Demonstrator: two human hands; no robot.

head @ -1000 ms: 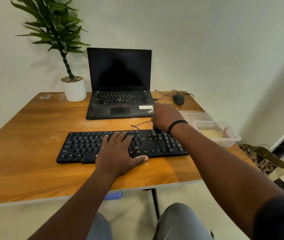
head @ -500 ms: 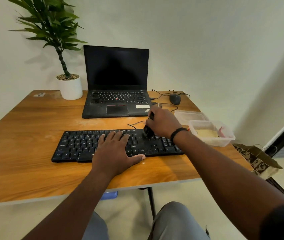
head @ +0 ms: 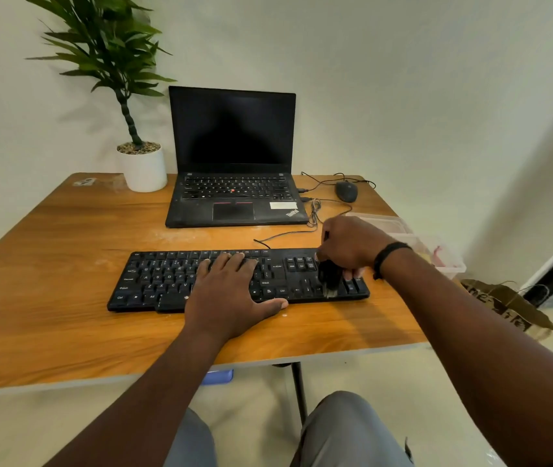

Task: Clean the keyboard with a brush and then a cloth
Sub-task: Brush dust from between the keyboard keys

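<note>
Over the keyboard (head: 234, 281), right hand (head: 349, 247) grips brush (head: 330, 281); left hand (head: 231, 294), flat, steadies it, or brushing could skid it across the bench (head: 49, 298).

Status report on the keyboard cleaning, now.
Left hand flat on keyboard, steadying. Right hand grips brush, bristles on numpad end. Cloth not seen. Nothing in the way.

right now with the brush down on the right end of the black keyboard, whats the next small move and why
Probably another short stroke across the number pad: the right hand grips the dark brush, bristles on those keys, while the left hand lies flat on the black keyboard, steadying it.
</note>
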